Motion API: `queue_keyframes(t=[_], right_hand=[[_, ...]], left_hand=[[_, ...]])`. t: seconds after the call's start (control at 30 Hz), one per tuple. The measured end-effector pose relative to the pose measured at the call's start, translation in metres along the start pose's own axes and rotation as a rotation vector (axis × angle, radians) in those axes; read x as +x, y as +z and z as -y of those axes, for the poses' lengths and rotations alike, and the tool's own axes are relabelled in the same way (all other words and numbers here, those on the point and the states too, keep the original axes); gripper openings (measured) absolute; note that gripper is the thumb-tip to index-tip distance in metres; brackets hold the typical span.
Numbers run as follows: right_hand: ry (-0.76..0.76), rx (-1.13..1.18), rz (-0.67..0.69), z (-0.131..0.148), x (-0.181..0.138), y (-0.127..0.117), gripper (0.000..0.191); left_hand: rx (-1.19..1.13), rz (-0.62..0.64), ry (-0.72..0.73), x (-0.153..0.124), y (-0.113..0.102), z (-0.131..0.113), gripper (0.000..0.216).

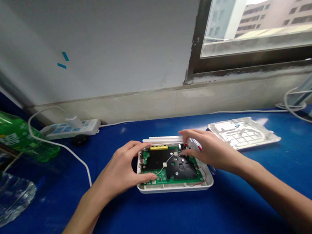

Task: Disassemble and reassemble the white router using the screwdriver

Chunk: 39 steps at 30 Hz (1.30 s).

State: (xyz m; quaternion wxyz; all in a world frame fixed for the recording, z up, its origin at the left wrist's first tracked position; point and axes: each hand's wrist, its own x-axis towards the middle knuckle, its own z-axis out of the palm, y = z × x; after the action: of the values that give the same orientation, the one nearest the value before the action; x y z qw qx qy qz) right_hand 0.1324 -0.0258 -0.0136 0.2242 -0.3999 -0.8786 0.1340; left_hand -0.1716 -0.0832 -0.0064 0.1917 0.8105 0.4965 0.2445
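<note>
Got both arms coming in from the bottom of the view, wrists angled toward each other over the blue tabletop [279, 196]. My left hand [121, 168] is cupped over the left side of the green circuit board [157, 176], fingers loosely spread and thumb lying on the board. My right hand [209, 150] comes in from the other side, fingertips bunched at a thin white wire [170, 159] near the board's far right corner, though I can't tell from here if it's actually pinched. The board sits in a white plastic tray [175, 188] mid-table, with white rods [162, 139] along its far edge. A white plastic cover [244, 132] lies just right, and a green soda bottle [12, 133] and power strip [70, 129] sit off left.
</note>
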Motion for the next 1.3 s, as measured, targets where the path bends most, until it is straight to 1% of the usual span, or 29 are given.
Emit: queue_keyframes(t=[0.07, 0.17, 0.27, 0.4, 0.5, 0.57, 0.63, 0.67, 0.7, 0.73, 0.8, 0.87, 0.9, 0.97, 1.03, 1.1, 1.2, 1.3], right_hand=[[-0.004, 0.011, -0.005, -0.003, -0.001, -0.002, 0.021], [-0.015, 0.054, -0.003, -0.007, -0.003, -0.003, 0.019], [0.025, 0.069, -0.028, -0.009, -0.002, 0.001, 0.023], [0.024, 0.066, -0.118, -0.005, -0.001, 0.008, 0.025], [0.017, 0.043, -0.193, -0.002, 0.0, 0.004, 0.022], [0.083, 0.033, -0.256, -0.002, 0.0, -0.004, 0.012], [0.197, 0.014, -0.328, -0.005, -0.002, -0.015, 0.013], [0.249, 0.0, -0.336, -0.007, -0.003, -0.02, 0.014], [0.291, -0.01, -0.313, -0.01, -0.005, -0.025, 0.014], [0.318, -0.016, -0.259, -0.013, -0.007, -0.029, 0.013], [0.342, -0.008, -0.109, -0.016, -0.011, -0.035, 0.013], [0.354, 0.018, 0.012, -0.017, -0.014, -0.037, 0.013], [0.361, 0.035, 0.055, -0.016, -0.015, -0.036, 0.014], [0.385, 0.074, 0.115, -0.014, -0.017, -0.034, 0.017], [0.407, 0.108, 0.149, -0.011, -0.017, -0.03, 0.019], [0.424, 0.137, 0.165, -0.011, -0.017, -0.028, 0.021], [0.443, 0.2, 0.19, -0.013, -0.016, -0.028, 0.025], [0.469, 0.272, 0.197, -0.015, -0.016, -0.03, 0.031]], left_hand=[[0.002, 0.01, -0.03, 0.0, 0.001, -0.001, 0.077], [-0.009, 0.015, -0.06, -0.001, 0.003, -0.002, 0.079], [-0.038, 0.024, -0.073, -0.001, 0.006, -0.003, 0.077], [-0.049, 0.013, -0.083, 0.001, 0.011, -0.002, 0.076], [-0.035, 0.009, -0.077, 0.002, 0.011, 0.0, 0.075], [-0.014, 0.006, -0.068, 0.003, 0.009, 0.001, 0.077], [0.026, -0.023, -0.052, 0.003, 0.007, 0.002, 0.077], [0.05, -0.056, -0.04, 0.004, 0.006, 0.002, 0.074], [0.072, -0.1, -0.025, 0.004, 0.006, 0.0, 0.069], [0.091, -0.15, 0.001, 0.004, 0.006, -0.002, 0.063], [0.109, -0.231, 0.093, 0.005, 0.008, -0.009, 0.046], [0.099, -0.243, 0.224, 0.004, 0.012, -0.018, 0.031], [0.089, -0.223, 0.287, 0.004, 0.015, -0.023, 0.026], [0.079, -0.139, 0.378, 0.003, 0.021, -0.031, 0.021], [0.089, -0.036, 0.417, 0.002, 0.028, -0.034, 0.023], [0.111, 0.04, 0.428, 0.001, 0.033, -0.034, 0.028], [0.133, 0.078, 0.454, 0.0, 0.038, -0.029, 0.028], [0.157, 0.075, 0.493, 0.0, 0.039, -0.027, 0.024]])
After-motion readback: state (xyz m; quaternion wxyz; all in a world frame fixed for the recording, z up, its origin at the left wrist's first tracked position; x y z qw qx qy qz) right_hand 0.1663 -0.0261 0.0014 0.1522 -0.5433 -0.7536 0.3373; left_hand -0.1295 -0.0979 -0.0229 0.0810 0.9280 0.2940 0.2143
